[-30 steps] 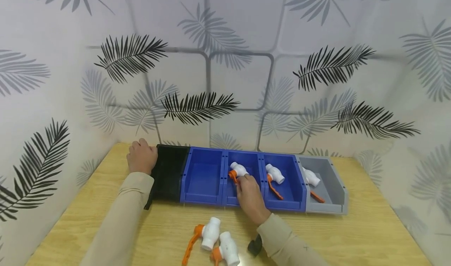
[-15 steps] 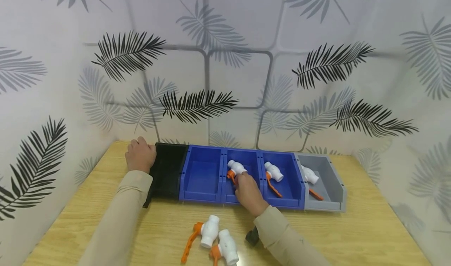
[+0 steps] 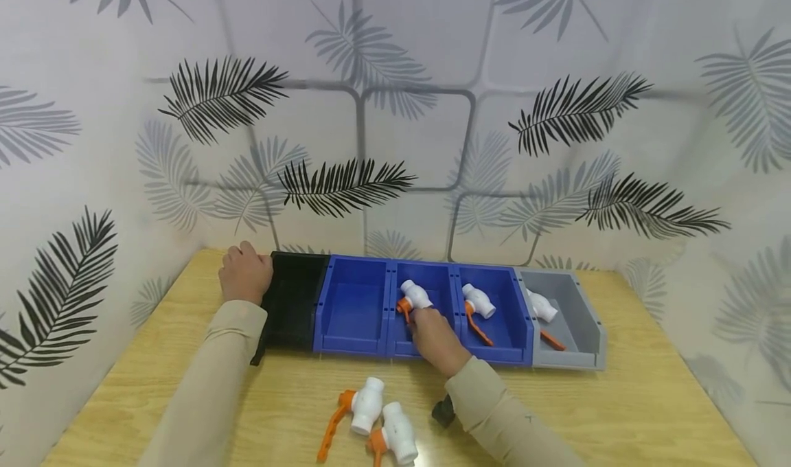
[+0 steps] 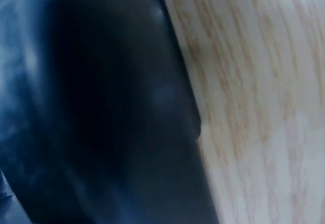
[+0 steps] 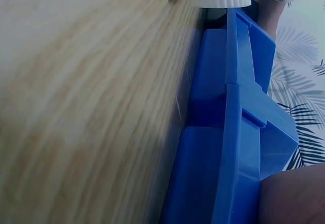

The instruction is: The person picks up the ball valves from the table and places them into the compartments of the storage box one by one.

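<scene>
My right hand (image 3: 436, 340) reaches over the front of the middle blue bin (image 3: 408, 348) and grips a white ball valve (image 3: 417, 294) with an orange handle; the fingertips are partly hidden. At the far left end of the row, my left hand (image 3: 246, 273) holds the side of a black bin (image 3: 295, 305). That dark wall (image 4: 127, 97) fills much of the left wrist view. Blue bin fronts (image 5: 233, 148) run through the right wrist view, with part of my right hand (image 5: 294, 198) at the lower corner.
Another valve (image 3: 478, 302) lies in the right-hand blue bin, and one (image 3: 542, 307) in the grey bin (image 3: 590, 360). Two more valves, one upper (image 3: 368, 405) and one lower (image 3: 400, 434), lie on the wooden table (image 3: 655, 398). A black fitting (image 3: 443, 412) sits by my right sleeve.
The whole view has shifted slightly. Both hands stay in nearly the same places, and the valve at my right hand has barely moved in its bin.
</scene>
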{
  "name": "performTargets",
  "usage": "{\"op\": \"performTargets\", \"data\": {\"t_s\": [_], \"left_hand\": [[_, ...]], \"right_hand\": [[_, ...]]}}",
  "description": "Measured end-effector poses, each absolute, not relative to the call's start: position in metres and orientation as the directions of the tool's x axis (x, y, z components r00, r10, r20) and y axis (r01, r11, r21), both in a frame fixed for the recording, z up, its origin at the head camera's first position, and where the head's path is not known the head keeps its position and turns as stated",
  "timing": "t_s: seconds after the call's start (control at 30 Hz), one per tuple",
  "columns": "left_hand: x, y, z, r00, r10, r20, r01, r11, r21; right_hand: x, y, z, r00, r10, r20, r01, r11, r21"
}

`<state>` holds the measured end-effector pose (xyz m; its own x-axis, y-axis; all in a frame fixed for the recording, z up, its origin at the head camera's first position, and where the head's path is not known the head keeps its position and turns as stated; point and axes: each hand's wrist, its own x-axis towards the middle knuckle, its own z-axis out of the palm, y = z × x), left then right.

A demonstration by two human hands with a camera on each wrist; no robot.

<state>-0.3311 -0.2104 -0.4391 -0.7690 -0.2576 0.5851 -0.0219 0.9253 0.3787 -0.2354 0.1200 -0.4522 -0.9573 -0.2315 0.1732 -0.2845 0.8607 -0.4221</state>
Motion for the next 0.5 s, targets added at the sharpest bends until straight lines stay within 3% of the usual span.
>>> {"op": "performTargets", "data": {"t_s": [0.27, 0.5], "left_hand": [[-0.332, -0.210, -0.441, -0.758, -0.257, 0.600, -0.015, 0.926, 0.378], [-0.331, -0.209, -0.440, -0.756, -0.267, 0.597, -0.024, 0.923, 0.383]], "right_hand": [[-0.219, 0.122, -0.445, -0.900, -0.295, 0.322, -0.402, 0.847, -0.347], [-0.204, 0.137, -0.405, -0.835, -0.327, 0.444, -0.473, 0.838, -0.273]]}}
